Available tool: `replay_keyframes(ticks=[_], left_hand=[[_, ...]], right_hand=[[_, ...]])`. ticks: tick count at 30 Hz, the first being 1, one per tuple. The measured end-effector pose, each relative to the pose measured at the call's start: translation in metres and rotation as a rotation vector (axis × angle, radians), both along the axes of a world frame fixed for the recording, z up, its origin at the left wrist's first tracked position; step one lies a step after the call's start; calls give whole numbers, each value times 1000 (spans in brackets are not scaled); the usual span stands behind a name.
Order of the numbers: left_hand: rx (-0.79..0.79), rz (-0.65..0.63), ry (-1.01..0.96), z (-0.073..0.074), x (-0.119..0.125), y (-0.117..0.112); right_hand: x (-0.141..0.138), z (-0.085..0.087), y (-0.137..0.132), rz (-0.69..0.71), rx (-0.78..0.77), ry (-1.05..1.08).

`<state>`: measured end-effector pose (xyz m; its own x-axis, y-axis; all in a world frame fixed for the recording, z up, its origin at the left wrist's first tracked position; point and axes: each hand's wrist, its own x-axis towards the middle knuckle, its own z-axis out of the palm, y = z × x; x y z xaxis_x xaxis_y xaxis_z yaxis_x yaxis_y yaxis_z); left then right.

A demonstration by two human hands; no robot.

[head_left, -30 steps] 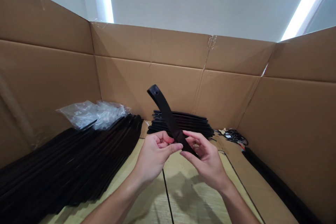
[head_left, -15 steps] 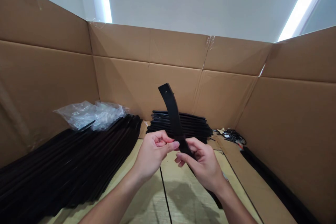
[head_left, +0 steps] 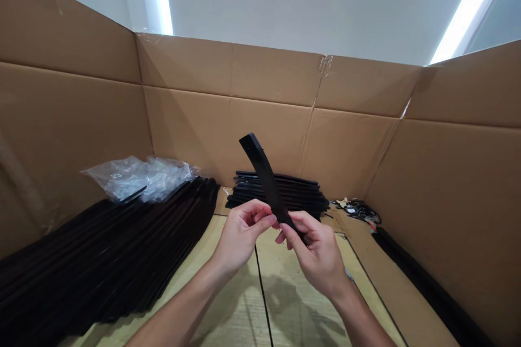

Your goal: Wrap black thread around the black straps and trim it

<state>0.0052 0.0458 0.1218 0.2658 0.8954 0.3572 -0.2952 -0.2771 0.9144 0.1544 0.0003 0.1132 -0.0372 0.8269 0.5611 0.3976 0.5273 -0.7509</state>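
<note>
Upright, a curved black strip of matte plastic or rubber (head_left: 265,179) is held above the counter, its lower end pinched between the thumb and fingers of the right hand (head_left: 315,255), so that the long upper length is left free and exposed to view. The left hand (head_left: 240,234) is kept half-curled just beside the strip, its fingertips (head_left: 265,220) seemingly brought against it, though whether it is gripped there cannot be told. Behind, a low stack of similar black strips (head_left: 277,192) is laid flat against a wall of brown corrugated cardboard (head_left: 228,130), and a larger black stack (head_left: 101,260) is banked along the left, a crumpled clear plastic bag (head_left: 138,178) resting at its far end. Small tangled black items (head_left: 360,210) are pushed into the right corner, apparently out of the way of the pale counter (head_left: 240,303).
</note>
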Motion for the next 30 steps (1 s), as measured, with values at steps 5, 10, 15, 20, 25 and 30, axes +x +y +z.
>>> replay_keyframes(ticks=[5,10,15,20,25,30], left_hand=[[101,-93,-11,-4,0,2],[122,-126,-6,-6,1,-3],[115,-37,-38,-1,3,-14],[49,5,-116,2,4,-15],[-4,14,-139,0,0,-7],[-117,-95,-91,-2,0,-2]], right_hand=[[0,3,-5,-12,-8,-9],[0,5,-8,-54,89,-23],[-1,-1,-6,-127,249,-57],[-6,1,-8,-84,334,-75],[-6,5,-10,-40,307,-127],[0,-2,-5,-84,218,-117]])
